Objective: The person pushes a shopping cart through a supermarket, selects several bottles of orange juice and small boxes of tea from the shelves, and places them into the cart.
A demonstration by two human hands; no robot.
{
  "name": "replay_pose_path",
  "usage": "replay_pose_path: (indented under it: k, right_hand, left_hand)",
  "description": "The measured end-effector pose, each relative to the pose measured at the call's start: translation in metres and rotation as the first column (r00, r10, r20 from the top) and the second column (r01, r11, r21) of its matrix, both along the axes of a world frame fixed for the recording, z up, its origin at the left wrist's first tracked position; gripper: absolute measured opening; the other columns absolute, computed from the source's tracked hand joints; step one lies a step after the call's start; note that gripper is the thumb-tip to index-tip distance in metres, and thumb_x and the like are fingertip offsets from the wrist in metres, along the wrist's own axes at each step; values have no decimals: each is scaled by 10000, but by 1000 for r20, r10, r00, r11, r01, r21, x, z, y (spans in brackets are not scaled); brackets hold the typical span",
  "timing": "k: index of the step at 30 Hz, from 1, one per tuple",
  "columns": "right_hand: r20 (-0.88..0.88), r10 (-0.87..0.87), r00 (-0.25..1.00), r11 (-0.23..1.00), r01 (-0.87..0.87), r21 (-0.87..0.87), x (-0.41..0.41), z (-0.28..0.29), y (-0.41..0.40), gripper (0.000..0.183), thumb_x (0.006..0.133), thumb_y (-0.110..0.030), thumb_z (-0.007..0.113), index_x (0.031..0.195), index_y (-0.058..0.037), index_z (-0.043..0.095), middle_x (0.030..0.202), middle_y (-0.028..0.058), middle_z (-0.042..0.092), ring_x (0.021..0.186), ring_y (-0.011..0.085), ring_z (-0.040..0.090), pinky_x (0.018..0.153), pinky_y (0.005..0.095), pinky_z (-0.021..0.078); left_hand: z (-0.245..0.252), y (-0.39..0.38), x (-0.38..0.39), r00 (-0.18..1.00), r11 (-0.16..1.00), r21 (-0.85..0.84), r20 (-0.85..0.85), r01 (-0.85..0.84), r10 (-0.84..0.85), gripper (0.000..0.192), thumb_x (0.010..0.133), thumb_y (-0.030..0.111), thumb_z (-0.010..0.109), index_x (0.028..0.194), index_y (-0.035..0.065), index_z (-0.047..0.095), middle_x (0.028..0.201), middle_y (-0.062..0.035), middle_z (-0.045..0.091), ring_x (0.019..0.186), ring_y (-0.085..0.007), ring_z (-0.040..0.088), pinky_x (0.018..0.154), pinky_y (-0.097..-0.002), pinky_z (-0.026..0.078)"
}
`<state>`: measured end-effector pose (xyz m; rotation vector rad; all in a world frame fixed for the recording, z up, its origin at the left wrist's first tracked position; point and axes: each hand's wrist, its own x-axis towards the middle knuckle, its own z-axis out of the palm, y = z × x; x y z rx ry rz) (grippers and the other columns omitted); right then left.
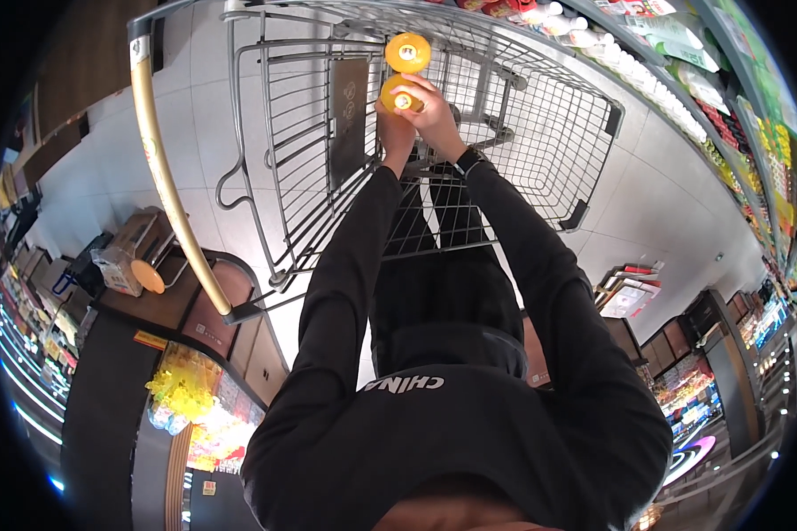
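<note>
Both my hands are together over the wire shopping cart [544,143], around an orange bottle [393,87] seen from its capped end. My right hand [432,109] has its fingers bent about the bottle's cap and top, with a dark band on the wrist. My left hand [396,133] grips the same bottle from the left and below; its fingers are mostly hidden. Just beyond, almost touching it, is a second orange bottle [408,53], also seen from the cap end. What supports that second bottle is hidden.
The cart's gold handle bar [166,186] curves at the left. A brown panel [349,123] hangs in the basket. Shelves of packaged goods [637,76] run along the upper right. A brown counter [222,299] with boxes [129,249] stands lower left. Pale floor tiles [644,186] lie around.
</note>
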<state>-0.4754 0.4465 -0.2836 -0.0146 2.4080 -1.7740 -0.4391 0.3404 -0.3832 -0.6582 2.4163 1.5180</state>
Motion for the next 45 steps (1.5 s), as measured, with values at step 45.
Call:
replay_pose_path:
  k: [45]
  right_hand:
    - [549,-180,816,817,435,-378,-55,110,146,269,1037,-190,539,1218,-14,631,1061,156,737,838,216,735,721,327,600]
  left_hand:
    - [145,-80,-14,973,894,447,217,-24,-83,226,1032,202,606,1206,69,664,992,-31,725,876,-129,680,770,-298,547]
